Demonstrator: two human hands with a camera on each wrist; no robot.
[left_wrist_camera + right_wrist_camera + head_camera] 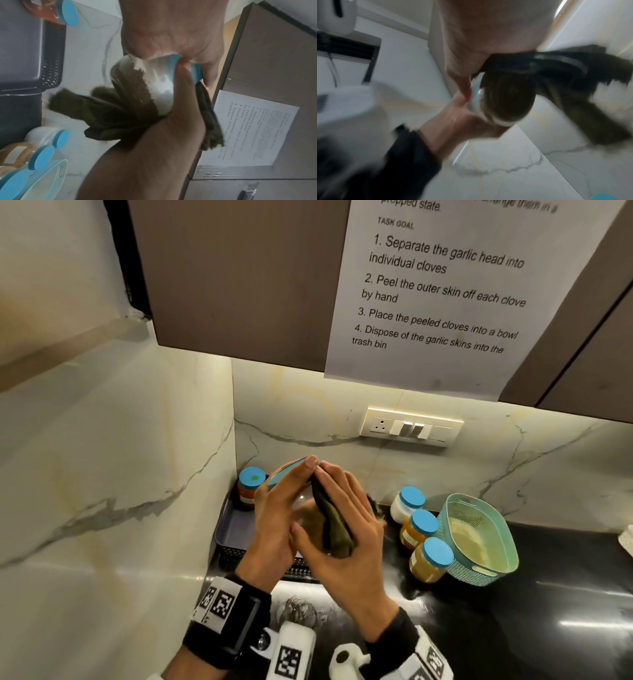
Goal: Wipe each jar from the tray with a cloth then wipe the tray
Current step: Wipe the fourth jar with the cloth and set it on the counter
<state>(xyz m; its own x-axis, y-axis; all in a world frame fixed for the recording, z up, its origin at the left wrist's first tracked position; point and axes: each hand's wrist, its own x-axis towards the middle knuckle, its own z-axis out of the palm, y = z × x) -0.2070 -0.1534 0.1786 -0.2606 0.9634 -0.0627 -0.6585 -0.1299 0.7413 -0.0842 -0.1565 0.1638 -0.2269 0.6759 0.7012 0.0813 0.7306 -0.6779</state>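
Observation:
My left hand (pixel 281 505) grips a blue-lidded jar (pixel 286 474), tilted, in the air above the dark tray (pixel 234 530). The right hand (pixel 346 525) holds a dark olive cloth (pixel 334 525) wrapped against the jar's side. In the left wrist view the jar (pixel 161 86) holds dark contents and the cloth (pixel 109 119) bunches out under it. The right wrist view is blurred and shows the jar's base (pixel 505 97) with the cloth (pixel 573 81) beside it. One jar with red contents (pixel 251 487) stands in the tray's back left corner.
Three blue-lidded jars (pixel 419 529) stand in a row on the black counter right of the tray. A teal basket (pixel 479 539) sits just beyond them. Marble walls close in the corner at left and behind, under a cabinet with a paper sheet (pixel 442 289).

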